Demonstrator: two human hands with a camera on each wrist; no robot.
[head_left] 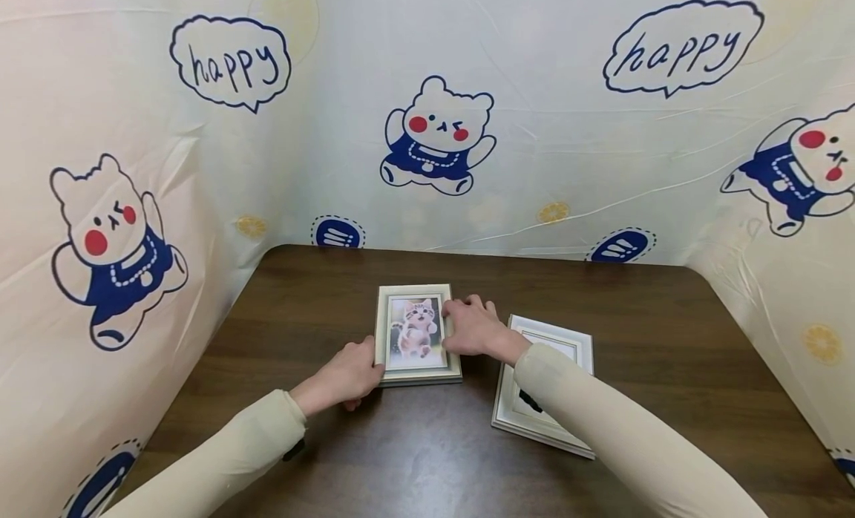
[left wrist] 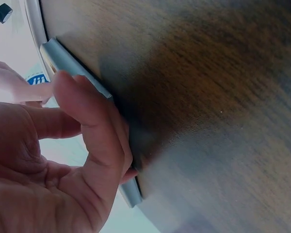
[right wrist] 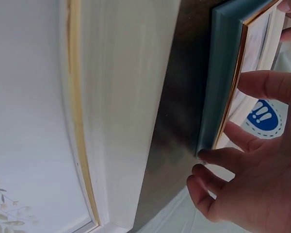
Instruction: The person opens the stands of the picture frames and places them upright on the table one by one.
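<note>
A cream picture frame (head_left: 401, 377) with a kitten picture lies on the table, in the middle of the head view. My left hand (head_left: 347, 371) grips its left edge near the lower corner; in the left wrist view the curled fingers hide part of the frame's side (left wrist: 70, 63). At the opposite edge is my right hand (head_left: 476, 326), its bent fingers and thumb holding the frame's border. The right wrist view shows the thumb over the frame's front and the other fingers spread along its edge (right wrist: 223, 63).
A second white picture frame (head_left: 584, 347) lies slantwise on the brown table (head_left: 401, 466) beneath my right forearm, which hides part of it. Patterned cloth (head_left: 548, 147) with bears and lettering hangs around the table's back and sides.
</note>
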